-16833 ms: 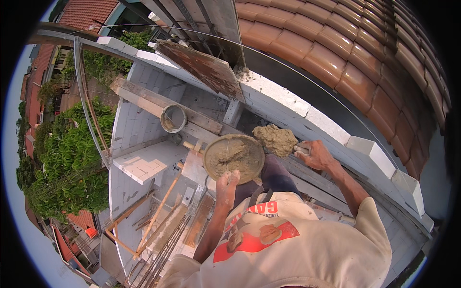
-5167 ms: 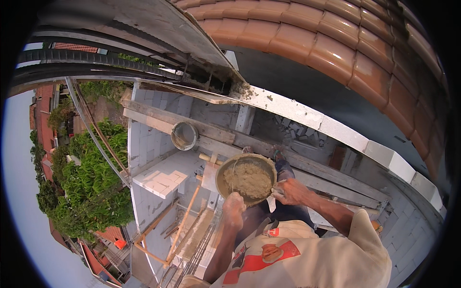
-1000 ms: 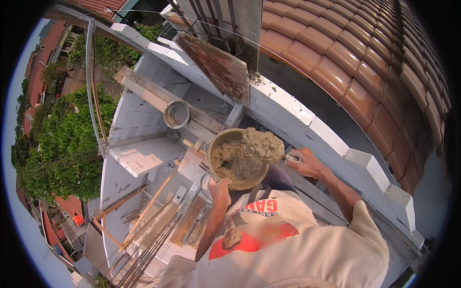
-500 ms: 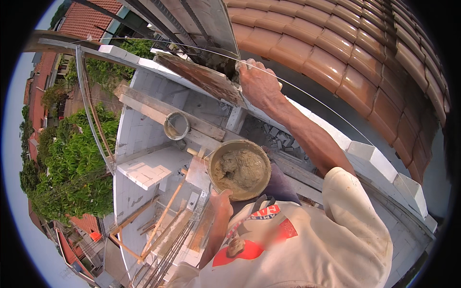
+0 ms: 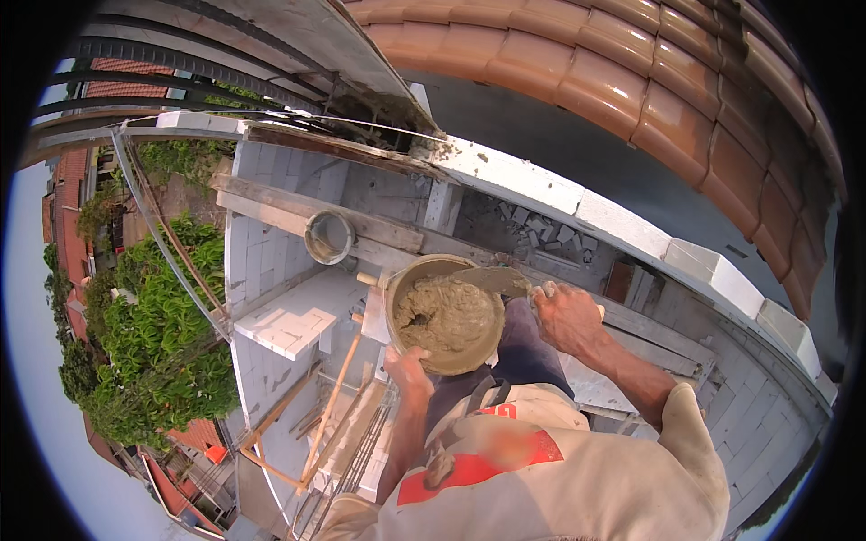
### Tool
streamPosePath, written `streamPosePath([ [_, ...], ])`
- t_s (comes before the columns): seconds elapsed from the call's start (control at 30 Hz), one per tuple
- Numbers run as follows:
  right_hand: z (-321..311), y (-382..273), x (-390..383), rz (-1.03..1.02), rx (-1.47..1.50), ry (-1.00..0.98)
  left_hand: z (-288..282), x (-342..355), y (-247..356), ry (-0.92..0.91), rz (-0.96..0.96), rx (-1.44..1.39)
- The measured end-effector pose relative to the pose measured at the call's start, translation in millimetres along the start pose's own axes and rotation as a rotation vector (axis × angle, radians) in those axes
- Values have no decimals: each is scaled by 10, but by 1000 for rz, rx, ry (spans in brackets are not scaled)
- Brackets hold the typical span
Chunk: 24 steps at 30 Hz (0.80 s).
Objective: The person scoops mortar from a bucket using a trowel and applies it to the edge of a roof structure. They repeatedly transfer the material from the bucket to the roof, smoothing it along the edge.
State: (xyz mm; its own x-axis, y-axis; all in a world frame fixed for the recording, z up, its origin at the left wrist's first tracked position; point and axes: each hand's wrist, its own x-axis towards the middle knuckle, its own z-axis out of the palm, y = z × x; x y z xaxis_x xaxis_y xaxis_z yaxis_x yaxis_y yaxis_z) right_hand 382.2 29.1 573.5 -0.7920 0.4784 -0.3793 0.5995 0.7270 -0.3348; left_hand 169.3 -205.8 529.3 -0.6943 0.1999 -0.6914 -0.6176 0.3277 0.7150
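My left hand [image 5: 408,371] grips the near rim of a round pan [image 5: 424,269] filled with wet grey mortar [image 5: 448,313], holding it up in front of my chest. My right hand [image 5: 566,316] is closed on the handle of a trowel [image 5: 494,280] whose blade rests at the pan's far right rim, over the mortar. Just beyond the pan runs the top of a white block wall [image 5: 550,189] with a smear of mortar near its left end.
Red clay roof tiles [image 5: 631,81] rise behind the wall. An empty metal bucket [image 5: 329,236] sits on wooden planks [image 5: 298,212] below to the left. Timber battens [image 5: 329,406], steel rods and white blocks [image 5: 289,320] lie below, with trees [image 5: 153,343] far down.
My right hand has come back down from the wall top to the pan, with the trowel now at the pan's rim. The pan stays held in my left hand.
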Motion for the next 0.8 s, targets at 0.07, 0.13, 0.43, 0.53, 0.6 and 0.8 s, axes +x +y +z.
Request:
streamPosePath([
  [0.07, 86, -122, 143, -5, -70, -55, 106, 64, 105, 14, 76, 34],
  [0.13, 98, -264, 371, 19, -100, -165, 193, 160, 214, -12, 91, 65],
  [0.43, 97, -77, 899, -61, 119, -353, 575, 335, 683, -164, 265, -143],
  [0.53, 103, 10, 922, -93, 242, -378, 546, 352, 753, -218, 214, -172],
  [0.6, 332, 98, 925, -74, 303, -388, 566, 373, 756, -231, 181, -178],
  [0.8, 572, -14, 859, -69, 504, -432, 525, 396, 791, -281, 110, -236],
])
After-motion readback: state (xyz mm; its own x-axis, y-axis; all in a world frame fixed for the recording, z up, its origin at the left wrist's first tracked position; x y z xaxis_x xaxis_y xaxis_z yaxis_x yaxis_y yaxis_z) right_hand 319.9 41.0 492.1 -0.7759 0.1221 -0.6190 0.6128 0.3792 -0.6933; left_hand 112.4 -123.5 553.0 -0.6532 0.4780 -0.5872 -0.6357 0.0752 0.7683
